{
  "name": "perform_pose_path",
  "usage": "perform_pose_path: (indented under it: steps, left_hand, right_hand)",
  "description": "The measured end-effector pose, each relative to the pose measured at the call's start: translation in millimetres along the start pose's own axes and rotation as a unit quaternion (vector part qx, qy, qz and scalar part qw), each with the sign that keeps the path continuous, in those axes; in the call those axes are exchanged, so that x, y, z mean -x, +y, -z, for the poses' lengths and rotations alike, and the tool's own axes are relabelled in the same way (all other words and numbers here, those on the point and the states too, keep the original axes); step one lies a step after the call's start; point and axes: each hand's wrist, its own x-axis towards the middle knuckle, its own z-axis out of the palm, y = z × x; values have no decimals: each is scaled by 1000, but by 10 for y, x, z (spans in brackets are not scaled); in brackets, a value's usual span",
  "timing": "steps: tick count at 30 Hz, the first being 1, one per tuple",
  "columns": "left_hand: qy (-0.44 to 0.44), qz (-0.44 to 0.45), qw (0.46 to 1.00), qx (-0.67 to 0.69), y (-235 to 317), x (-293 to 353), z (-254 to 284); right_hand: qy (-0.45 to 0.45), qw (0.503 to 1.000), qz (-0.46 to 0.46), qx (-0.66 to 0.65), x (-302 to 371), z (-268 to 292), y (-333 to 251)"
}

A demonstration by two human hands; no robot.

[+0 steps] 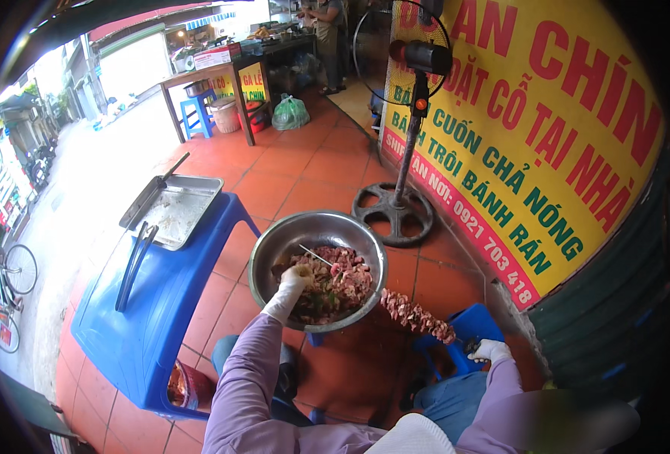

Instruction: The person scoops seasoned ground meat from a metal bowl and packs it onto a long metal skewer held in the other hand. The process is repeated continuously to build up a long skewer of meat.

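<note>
A wide steel bowl [377, 261] in front of me holds many small pieces of raw meat [348, 278], with some green bits among them. My left hand [297, 278], in a white glove, reaches into the bowl with its fingers curled at the meat; what lies in them is hidden. A thin pale stick [316, 254] leans in the meat. At the right my right hand [491, 352], also gloved, is closed round the dark handle end of a skewer. Chunks of meat are packed along this meat skewer [418, 316], which points left toward the bowl's rim.
At left, a blue plastic table [153, 303] carries a metal tray [180, 216], a knife [150, 195] and tongs [134, 265]. A red bucket [197, 386] stands below. A blue stool [475, 325] is near my right hand. Beyond are a standing fan [404, 170], a yellow sign [524, 144] and a person [326, 38].
</note>
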Motion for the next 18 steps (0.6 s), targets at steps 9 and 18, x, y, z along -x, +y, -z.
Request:
perform_pose_path:
  steps: [9,18]
  left_hand:
    - [-60,40,855,513,363,-144,82]
    - [75,77,811,575,306,-260,238]
  right_hand:
    - [8,1000,24,-10,-47,28,185]
    - [0,1000,10,-15,20,56,-144]
